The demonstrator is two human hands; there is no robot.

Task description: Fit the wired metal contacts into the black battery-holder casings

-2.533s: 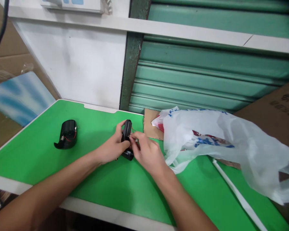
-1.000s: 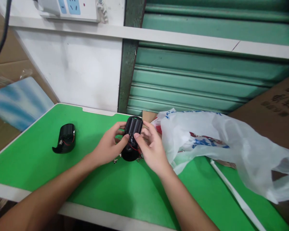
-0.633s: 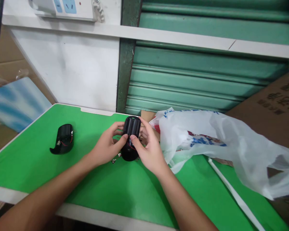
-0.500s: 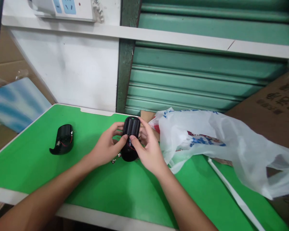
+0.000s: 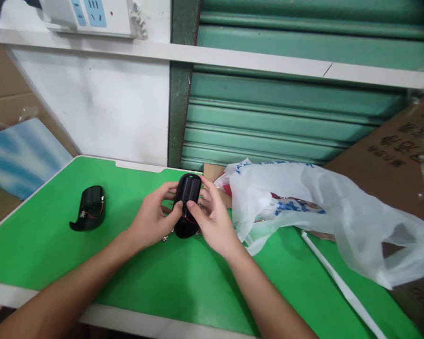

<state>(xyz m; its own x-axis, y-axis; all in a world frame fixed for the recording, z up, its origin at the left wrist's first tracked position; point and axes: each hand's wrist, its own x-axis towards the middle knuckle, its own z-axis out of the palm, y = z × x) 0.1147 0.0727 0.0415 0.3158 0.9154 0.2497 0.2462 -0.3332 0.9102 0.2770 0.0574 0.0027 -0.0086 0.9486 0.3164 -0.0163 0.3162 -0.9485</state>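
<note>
Between my two hands is a black plastic casing [image 5: 188, 190], tilted up over the green tabletop [image 5: 155, 282]. It has long rounded slots like a battery holder, and a thin red wire shows in its lower part. My left hand [image 5: 158, 214] grips its left side, thumb on the front face. My right hand [image 5: 212, 214] wraps the right side, its thumb close to the other one. Small metal pieces stick out by the casing's lower edge. A second black casing [image 5: 92, 207], with a hooked end and a red wire, lies apart on the left. My fingers behind the casing are partly hidden.
A white plastic bag [image 5: 268, 202] with printed contents lies at the right, beside a white strip [image 5: 342, 285]. Cardboard [image 5: 381, 150] leans behind it. A power strip [image 5: 92, 19] hangs on the wall above, and a green shutter [image 5: 286, 99] backs the table.
The view has shifted slightly, so everything sits a little further left. Both hands keep hold of the casing, which is slightly more tilted, with the thumbs still on its front.
</note>
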